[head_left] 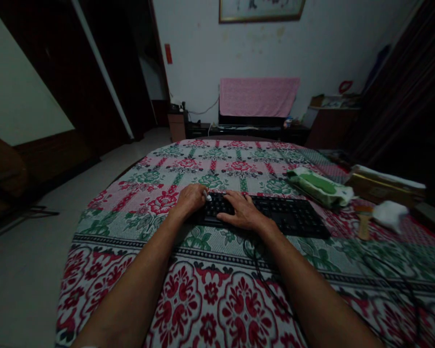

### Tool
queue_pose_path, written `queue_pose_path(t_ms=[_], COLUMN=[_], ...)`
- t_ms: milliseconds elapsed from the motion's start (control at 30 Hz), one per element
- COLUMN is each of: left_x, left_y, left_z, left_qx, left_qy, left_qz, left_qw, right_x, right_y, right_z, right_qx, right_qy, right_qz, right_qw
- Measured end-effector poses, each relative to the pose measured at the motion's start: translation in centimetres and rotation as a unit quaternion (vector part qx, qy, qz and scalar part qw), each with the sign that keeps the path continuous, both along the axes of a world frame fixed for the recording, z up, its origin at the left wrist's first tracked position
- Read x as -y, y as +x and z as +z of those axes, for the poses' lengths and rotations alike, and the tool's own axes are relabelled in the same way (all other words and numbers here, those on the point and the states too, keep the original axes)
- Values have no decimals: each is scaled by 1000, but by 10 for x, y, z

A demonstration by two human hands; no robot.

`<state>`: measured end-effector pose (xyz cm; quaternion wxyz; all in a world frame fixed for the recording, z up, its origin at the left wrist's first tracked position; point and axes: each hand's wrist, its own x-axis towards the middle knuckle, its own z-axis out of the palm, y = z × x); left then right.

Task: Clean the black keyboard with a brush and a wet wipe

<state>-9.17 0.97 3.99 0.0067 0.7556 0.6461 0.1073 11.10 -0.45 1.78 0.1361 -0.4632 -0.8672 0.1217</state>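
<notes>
A black computer keyboard [286, 212] lies on the patterned tablecloth [210, 290]. My left hand [191, 198] is at its left end, with the fingers closed on a small white piece [208, 196] that looks like tissue or cloth. The white tip touches or hovers just above the keys; I cannot tell which. Across the left-middle keys rests my right hand [242, 211], its fingers spread and holding nothing. A black cable [257, 266] runs under my right forearm toward the table's near side.
On the right lie a green and white soft pack [319, 186], a brush with a wooden handle [364, 227], a crumpled white tissue [389, 215] and a gold box [384, 186]. More black cable [402, 285] loops at the near right. A pink cloth [259, 96] hangs beyond the table.
</notes>
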Motion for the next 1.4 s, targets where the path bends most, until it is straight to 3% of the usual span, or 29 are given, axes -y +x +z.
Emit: queue_pose_path(t_ms=[133, 400, 633, 867, 1133, 1333, 1400], left_x=[-2, 2, 3, 3, -1, -1, -1], left_y=[-12, -5, -13, 3, -19, -12, -14], left_z=[4, 4, 9, 0, 2, 2, 0], left_qx=[10, -25, -40, -6, -25, -4, -20], left_qy=[18, -4, 5, 9, 0, 4, -2], left_qz=[17, -51, 39, -50, 46, -21, -9], left_qw=[1000, 998, 998, 999, 999, 1000, 1000], right_x=[1, 0, -1, -1, -1, -1, -1], right_y=[0, 2, 2, 1, 0, 1, 1], right_z=[-3, -9, -9, -10, -10, -10, -10], right_qx=[-2, -4, -4, 0, -2, 0, 2], right_qy=[9, 31, 34, 33, 36, 35, 32], right_qz=[3, 10, 11, 4, 2, 5, 4], right_qw=[1000, 999, 999, 999, 999, 999, 999])
